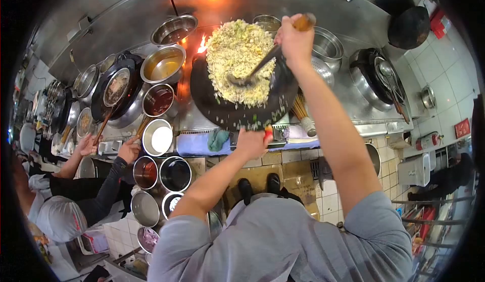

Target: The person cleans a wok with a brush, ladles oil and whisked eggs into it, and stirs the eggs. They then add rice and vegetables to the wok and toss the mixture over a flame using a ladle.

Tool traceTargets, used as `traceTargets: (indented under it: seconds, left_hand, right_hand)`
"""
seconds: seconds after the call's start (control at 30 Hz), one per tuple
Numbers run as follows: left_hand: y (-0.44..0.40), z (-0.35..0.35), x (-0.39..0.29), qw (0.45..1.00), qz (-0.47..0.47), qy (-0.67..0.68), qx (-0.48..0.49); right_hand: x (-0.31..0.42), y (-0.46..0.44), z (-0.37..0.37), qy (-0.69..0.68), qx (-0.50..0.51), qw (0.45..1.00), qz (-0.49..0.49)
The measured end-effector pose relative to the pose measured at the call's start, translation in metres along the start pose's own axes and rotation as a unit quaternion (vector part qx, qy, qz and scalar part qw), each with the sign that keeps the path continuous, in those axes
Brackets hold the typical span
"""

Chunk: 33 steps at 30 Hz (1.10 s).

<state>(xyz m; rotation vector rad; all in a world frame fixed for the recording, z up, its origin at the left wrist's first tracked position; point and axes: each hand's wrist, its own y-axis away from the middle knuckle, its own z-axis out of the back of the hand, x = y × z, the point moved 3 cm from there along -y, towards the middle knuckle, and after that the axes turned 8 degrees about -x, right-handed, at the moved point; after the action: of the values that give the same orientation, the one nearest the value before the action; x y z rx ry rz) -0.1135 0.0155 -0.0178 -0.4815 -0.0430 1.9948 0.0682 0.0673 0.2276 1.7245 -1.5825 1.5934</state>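
Observation:
A large dark wok (202,92) stands over the stove in front of me, with flame at its upper left rim. Fried rice (235,55) rises in a thick mass across it, and loose grains scatter near the front rim. My right hand (296,42) is wrapped round the wooden handle of a ladle (265,60), whose bowl lies against the rice. At the wok's near edge my left hand (252,144) is closed, with something red and yellow at its fingers; what it grips there is partly hidden.
Metal pots of sauces (158,100) and a steel bowl (163,65) stand left of the wok. A co-worker (60,216) handles a second wok (136,103) at far left. Another wok (364,87) sits at right. Blue cloth (194,144) lines the stove edge.

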Motion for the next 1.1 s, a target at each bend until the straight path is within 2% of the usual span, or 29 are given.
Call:
traceTargets:
  seconds: [0.03, 0.1, 0.13, 0.17, 0.23, 0.3, 0.33, 0.37, 0.4, 0.43, 0.5, 0.57, 0.63, 0.7, 0.77, 0.83, 0.9, 0.93, 0.97, 1.0, 1.03, 1.1]
  left_hand:
    - [0.006, 0.014, -0.008, 0.999, -0.042, -0.015, 0.018]
    - [-0.028, 0.105, -0.029, 0.999, -0.042, 0.028, -0.02]
    - [-0.054, 0.122, -0.021, 1.0, 0.01, -0.014, 0.015]
    - [-0.074, 0.142, -0.019, 0.997, -0.024, 0.043, -0.051]
    - [-0.086, 0.093, 0.003, 0.99, -0.076, -0.038, -0.113]
    - [-0.057, 0.016, 0.017, 0.983, -0.017, -0.012, -0.182]
    - [-0.037, -0.009, 0.016, 0.988, 0.023, 0.011, -0.151]
    - [-0.018, -0.018, 0.012, 0.994, 0.013, 0.016, -0.11]
    - [0.002, -0.011, 0.0, 1.0, 0.024, 0.005, 0.001]
    - [0.0, 0.017, -0.011, 1.0, 0.026, 0.004, -0.001]
    - [-0.005, 0.076, -0.038, 0.998, -0.049, -0.024, 0.034]
    - [-0.053, 0.133, -0.03, 0.998, -0.03, 0.022, -0.054]
    - [-0.087, 0.125, -0.01, 0.992, -0.062, -0.023, -0.105]
    - [-0.077, 0.049, 0.013, 0.989, -0.08, -0.035, -0.123]
    - [-0.036, -0.012, 0.016, 0.988, 0.019, -0.005, -0.152]
    - [-0.001, -0.007, 0.0, 0.999, 0.021, 0.001, 0.045]
    - [-0.012, 0.054, -0.024, 0.999, -0.014, -0.007, 0.036]
    - [-0.016, 0.089, -0.037, 0.998, -0.049, -0.015, 0.033]
    - [-0.042, 0.119, -0.032, 0.998, 0.0, 0.014, 0.063]
    - [-0.066, 0.137, -0.026, 0.999, 0.001, 0.019, -0.038]
    - [-0.083, 0.148, -0.023, 0.989, -0.066, 0.009, -0.131]
    - [-0.093, 0.073, 0.008, 0.984, -0.061, -0.049, -0.159]
  right_hand:
    - [0.021, -0.007, -0.003, 0.0, 0.005, 1.0, -0.001]
    - [0.055, -0.018, -0.002, 0.025, 0.066, 0.994, -0.084]
    - [0.074, -0.024, 0.002, -0.014, 0.07, 0.995, -0.076]
    - [0.084, -0.027, 0.002, -0.057, 0.076, 0.993, -0.066]
    - [0.062, -0.009, -0.006, -0.002, -0.015, 1.0, -0.002]
    - [-0.009, 0.011, -0.003, 0.003, -0.048, 0.999, -0.004]
    - [-0.007, 0.007, -0.002, 0.001, -0.047, 0.999, 0.0]
    - [-0.005, 0.008, 0.003, -0.015, -0.039, 0.999, 0.011]
    - [-0.003, 0.012, 0.011, -0.028, -0.031, 0.999, 0.017]
    - [0.009, 0.008, 0.014, -0.03, -0.028, 0.999, 0.018]
    - [0.046, 0.0, 0.011, 0.026, 0.051, 0.992, -0.11]
    - [0.087, -0.012, 0.012, -0.027, 0.068, 0.997, -0.029]
    - [0.081, -0.001, 0.002, -0.064, 0.073, 0.995, -0.01]
    - [0.019, 0.012, -0.008, 0.044, -0.028, 0.999, 0.0]
    - [-0.024, 0.019, 0.003, -0.062, -0.031, 0.997, 0.036]
    - [0.003, 0.018, 0.013, -0.016, -0.029, 0.997, 0.065]
    - [0.021, 0.001, 0.012, 0.014, 0.049, 0.995, -0.089]
    - [0.045, 0.001, 0.01, 0.023, 0.047, 0.993, -0.106]
    - [0.067, -0.005, 0.011, 0.011, 0.059, 0.996, -0.072]
    - [0.08, -0.009, 0.011, -0.032, 0.071, 0.995, -0.056]
    - [0.087, -0.01, 0.011, -0.079, 0.079, 0.993, -0.036]
    - [0.043, 0.005, -0.002, -0.021, -0.006, 1.0, -0.017]
